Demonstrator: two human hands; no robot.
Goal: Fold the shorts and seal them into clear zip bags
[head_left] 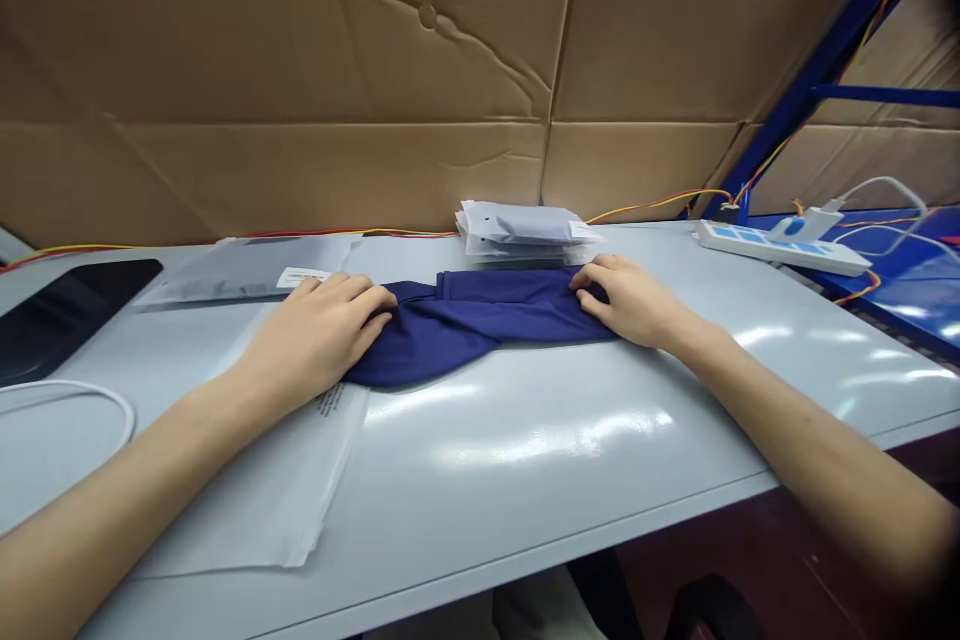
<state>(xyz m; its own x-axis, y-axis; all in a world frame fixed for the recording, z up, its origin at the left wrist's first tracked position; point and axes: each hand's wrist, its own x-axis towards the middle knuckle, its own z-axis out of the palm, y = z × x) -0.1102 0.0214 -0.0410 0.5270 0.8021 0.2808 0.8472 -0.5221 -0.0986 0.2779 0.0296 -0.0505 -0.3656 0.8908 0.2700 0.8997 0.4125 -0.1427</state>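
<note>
A folded navy-blue fabric garment (480, 312) lies in a long strip across the table; what kind of garment it is, I cannot tell. My left hand (322, 325) grips its left end with curled fingers, the thumb resting along the cloth. At the opposite end, my right hand (619, 298) pinches the fabric between thumb and fingers. The cloth is creased near the left side and flatter toward the right. Beneath my left hand and forearm is a frosted plastic bag (247, 510) with small printed text, partly covered by the garment.
Behind the left hand lies a packed frosted bag (240, 268) with a white label. A stack of packed bags (525, 228) sits behind the garment. A black phone (75, 315) and white cable (124, 410) are at left, a power strip (784, 248) at right. Cardboard (300, 70) backs the table.
</note>
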